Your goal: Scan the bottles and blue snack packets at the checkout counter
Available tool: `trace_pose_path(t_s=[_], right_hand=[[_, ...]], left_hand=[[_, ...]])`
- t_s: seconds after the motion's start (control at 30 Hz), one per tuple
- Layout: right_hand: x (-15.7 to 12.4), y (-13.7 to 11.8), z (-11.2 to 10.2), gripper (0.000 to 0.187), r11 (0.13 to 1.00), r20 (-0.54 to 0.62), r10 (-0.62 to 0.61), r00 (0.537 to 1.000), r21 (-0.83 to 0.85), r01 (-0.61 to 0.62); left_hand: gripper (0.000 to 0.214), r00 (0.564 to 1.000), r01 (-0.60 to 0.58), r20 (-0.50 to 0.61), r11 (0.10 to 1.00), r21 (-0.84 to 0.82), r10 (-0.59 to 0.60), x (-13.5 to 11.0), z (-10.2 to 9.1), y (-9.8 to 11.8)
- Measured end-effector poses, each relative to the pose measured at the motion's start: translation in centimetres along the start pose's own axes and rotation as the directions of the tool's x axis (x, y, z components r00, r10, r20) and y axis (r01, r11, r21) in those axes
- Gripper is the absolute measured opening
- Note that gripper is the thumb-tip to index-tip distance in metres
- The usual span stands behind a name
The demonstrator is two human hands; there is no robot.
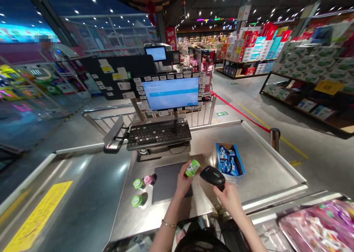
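My left hand [184,180] is closed around a small green-lidded tub [192,168], held up over the steel checkout counter [257,174] with its label turned to the right. My right hand [228,195] grips a black handheld barcode scanner [212,175], whose head points left at the tub, a few centimetres from it. Three more small tubs stand on the counter to the left: a green one [138,183], a pink one [148,179] and another green one [136,200]. A dark flat scan plate [168,180] lies under my left hand.
A black keyboard [159,134] and a lit monitor [171,93] stand behind the plate. A blue box of packets [229,160] sits right of it. A red barrier belt [240,114] runs to a post [274,138]. Pink wrapped goods [318,222] lie at bottom right. Store shelves fill the background.
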State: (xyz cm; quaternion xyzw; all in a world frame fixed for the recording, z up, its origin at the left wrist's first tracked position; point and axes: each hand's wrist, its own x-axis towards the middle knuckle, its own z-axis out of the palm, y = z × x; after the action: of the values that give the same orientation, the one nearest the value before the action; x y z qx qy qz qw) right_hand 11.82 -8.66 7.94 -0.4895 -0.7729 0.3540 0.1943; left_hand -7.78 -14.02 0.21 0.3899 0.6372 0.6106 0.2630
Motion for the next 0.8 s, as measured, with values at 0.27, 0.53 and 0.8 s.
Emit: trace_pose_path(t_s=[0.27, 0.53, 0.8], right_hand=[[0.0, -1.0, 1.3, 0.028, 0.999, 0.045, -0.042, 0.998, -0.031, 0.043], [0.0, -1.8, 2.7, 0.027, 0.994, 0.086, -0.083, 0.993, -0.069, 0.089], [-0.1, -2.3, 3.3, 0.027, 0.993, 0.102, -0.069, 0.992, -0.092, 0.079]], left_hand=[[0.075, 0.998, 0.020, -0.061, 1.000, -0.011, -0.020, -0.9, -2.2, -0.1], [0.076, 0.995, 0.050, -0.082, 0.994, -0.095, -0.057, -1.9, -3.9, -0.6], [0.073, 0.993, 0.069, -0.090, 0.994, -0.084, -0.077, -2.2, -4.7, -0.9]])
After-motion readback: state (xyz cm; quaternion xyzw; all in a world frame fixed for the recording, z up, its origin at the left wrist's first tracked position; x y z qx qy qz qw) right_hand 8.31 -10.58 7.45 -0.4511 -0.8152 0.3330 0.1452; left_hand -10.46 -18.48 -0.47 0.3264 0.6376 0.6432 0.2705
